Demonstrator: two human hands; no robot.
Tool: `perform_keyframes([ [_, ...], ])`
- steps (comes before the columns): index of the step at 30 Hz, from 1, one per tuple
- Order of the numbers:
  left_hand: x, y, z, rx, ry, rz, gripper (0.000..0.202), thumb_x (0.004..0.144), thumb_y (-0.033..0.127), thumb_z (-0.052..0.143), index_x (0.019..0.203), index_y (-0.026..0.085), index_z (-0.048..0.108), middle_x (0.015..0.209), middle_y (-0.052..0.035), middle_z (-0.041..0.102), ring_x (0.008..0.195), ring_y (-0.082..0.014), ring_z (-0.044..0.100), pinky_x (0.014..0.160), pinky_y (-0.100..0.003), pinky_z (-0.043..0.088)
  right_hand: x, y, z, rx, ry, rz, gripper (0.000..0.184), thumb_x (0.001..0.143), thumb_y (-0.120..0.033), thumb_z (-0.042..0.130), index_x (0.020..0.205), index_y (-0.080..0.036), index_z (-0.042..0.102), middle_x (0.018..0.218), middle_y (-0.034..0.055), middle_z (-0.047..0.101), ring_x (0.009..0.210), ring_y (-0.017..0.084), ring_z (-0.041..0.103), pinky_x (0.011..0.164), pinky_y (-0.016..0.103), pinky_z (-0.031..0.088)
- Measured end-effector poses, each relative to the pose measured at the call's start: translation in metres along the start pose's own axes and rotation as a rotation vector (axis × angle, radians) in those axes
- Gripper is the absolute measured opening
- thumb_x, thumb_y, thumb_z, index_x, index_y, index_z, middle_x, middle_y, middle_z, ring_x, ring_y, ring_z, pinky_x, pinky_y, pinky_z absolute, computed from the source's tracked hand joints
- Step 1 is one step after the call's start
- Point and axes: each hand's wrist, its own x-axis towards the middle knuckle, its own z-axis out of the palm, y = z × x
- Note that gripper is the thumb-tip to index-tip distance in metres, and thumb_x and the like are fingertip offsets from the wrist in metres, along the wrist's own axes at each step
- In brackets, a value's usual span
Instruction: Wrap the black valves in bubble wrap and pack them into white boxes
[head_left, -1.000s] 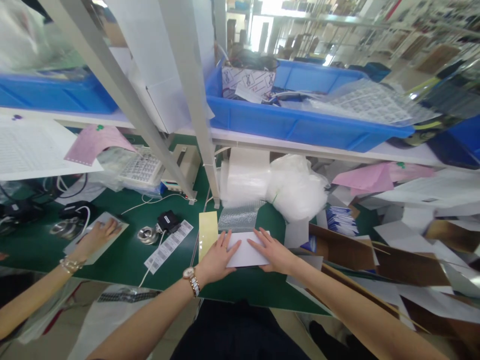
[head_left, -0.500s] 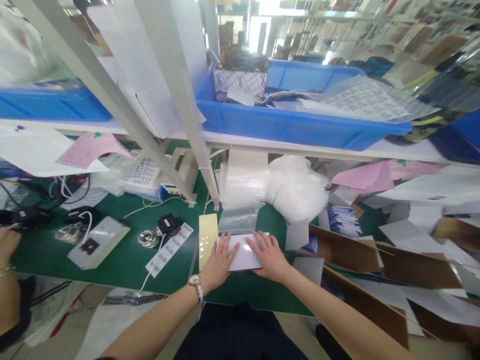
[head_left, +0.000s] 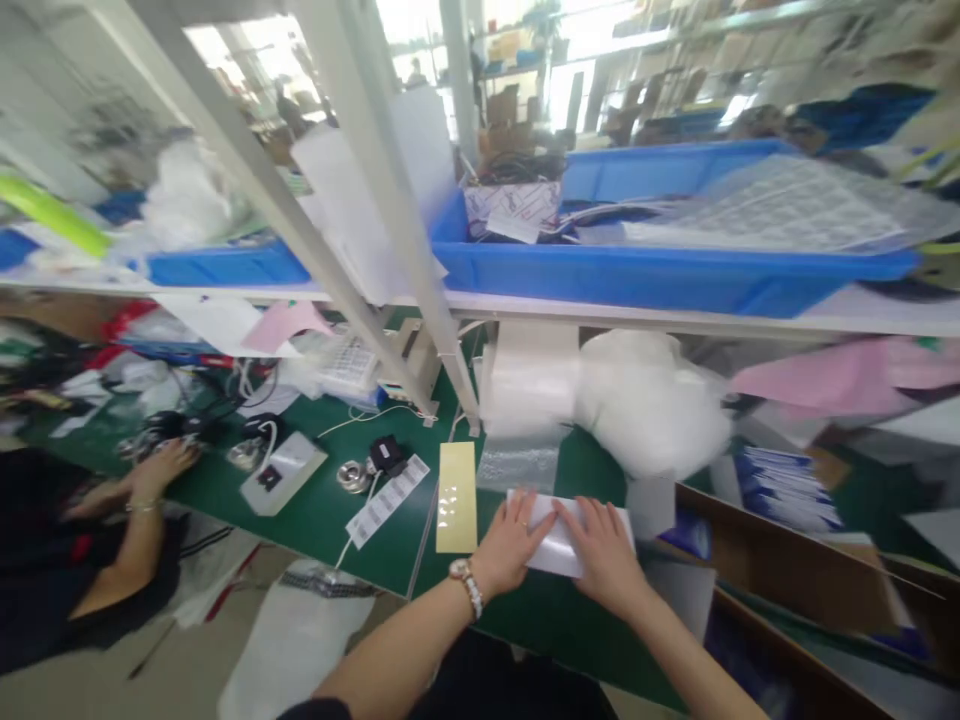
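My left hand point(head_left: 511, 545), with a watch on its wrist, lies flat on the left part of a white packet point(head_left: 561, 538) on the green table point(head_left: 315, 530). My right hand point(head_left: 602, 550) lies flat on the packet's right part, fingers stretched forward. Both hands press on the packet and hold nothing. A yellow strip point(head_left: 457, 482) lies just left of my left hand. A piece of bubble wrap point(head_left: 519, 462) lies beyond the packet.
A co-worker's hand point(head_left: 161, 466) reaches at the far left near cables. A grey device point(head_left: 283, 470), a barcode label strip point(head_left: 388, 500) and a metal part point(head_left: 350, 476) lie left. Blue bins point(head_left: 637, 270) sit on the shelf above. Cardboard point(head_left: 795, 580) lies right. White plastic bags point(head_left: 645, 400) sit behind.
The view has swung left and blurred. My hands stay flat on the white packet. The co-worker's hand left the grey device and is now by the cables at the far left.
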Motion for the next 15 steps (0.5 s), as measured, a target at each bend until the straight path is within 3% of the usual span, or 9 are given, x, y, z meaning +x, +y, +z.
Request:
perform_keyframes([
  [2,0.013,0.0,-0.001,-0.005,0.06,-0.01,0.098,0.076,0.001,0.066,0.16,0.024,0.021,0.17,-0.0235,0.009,0.156,-0.0439,0.007,0.119,-0.064,0.031,0.01,0.015,0.011,-0.025,0.102,0.003,0.111,0.058,-0.011,0.074,0.159,-0.026,0.028,0.153,0.021,0.042,0.141,0.046,0.039,0.119,0.062,0.025],
  [5,0.015,-0.001,-0.003,-0.072,0.194,-0.044,0.075,0.084,0.006,0.058,0.154,0.018,0.035,0.166,-0.0232,0.027,0.156,-0.0381,0.019,0.121,-0.059,0.034,0.028,0.028,0.02,-0.028,0.183,0.012,0.106,0.068,-0.014,0.068,0.161,-0.028,0.018,0.162,0.0198,0.03,0.147,0.049,0.031,0.114,0.065,0.033],
  [7,0.0,-0.008,-0.004,-0.138,0.303,-0.055,0.067,0.087,0.016,0.061,0.151,0.016,0.04,0.16,-0.0212,0.04,0.153,-0.0351,0.031,0.121,-0.053,0.038,0.032,0.027,0.019,-0.027,0.206,0.006,0.095,0.075,-0.014,0.062,0.16,-0.027,0.022,0.164,0.0196,0.028,0.148,0.05,0.029,0.112,0.067,0.036],
  [9,-0.026,-0.029,-0.007,-0.16,0.367,-0.133,0.066,0.086,0.026,0.067,0.148,0.018,0.044,0.154,-0.0157,0.049,0.147,-0.0307,0.041,0.121,-0.046,0.04,0.026,0.016,0.015,0.025,0.243,-0.016,0.076,0.085,-0.019,0.056,0.157,-0.023,0.03,0.16,0.0215,0.035,0.145,0.048,0.037,0.11,0.066,0.041],
  [12,-0.073,-0.094,-0.019,-0.11,0.398,-0.377,0.065,0.087,0.033,0.069,0.147,0.021,0.045,0.153,-0.0111,0.051,0.144,-0.0265,0.044,0.121,-0.043,0.039,-0.002,-0.016,0.017,0.221,0.3,0.022,0.053,0.097,-0.034,0.049,0.148,-0.024,0.041,0.147,0.0197,0.051,0.131,0.038,0.057,0.104,0.056,0.053],
  [15,-0.102,-0.186,-0.036,-0.073,0.435,-0.574,0.074,0.088,0.031,0.066,0.151,0.012,0.033,0.159,-0.023,0.038,0.15,-0.0364,0.033,0.123,-0.055,0.031,-0.041,-0.069,0.037,0.401,0.275,0.129,0.038,0.098,-0.041,0.05,0.135,-0.031,0.053,0.131,0.014,0.064,0.114,0.032,0.07,0.092,0.048,0.063],
])
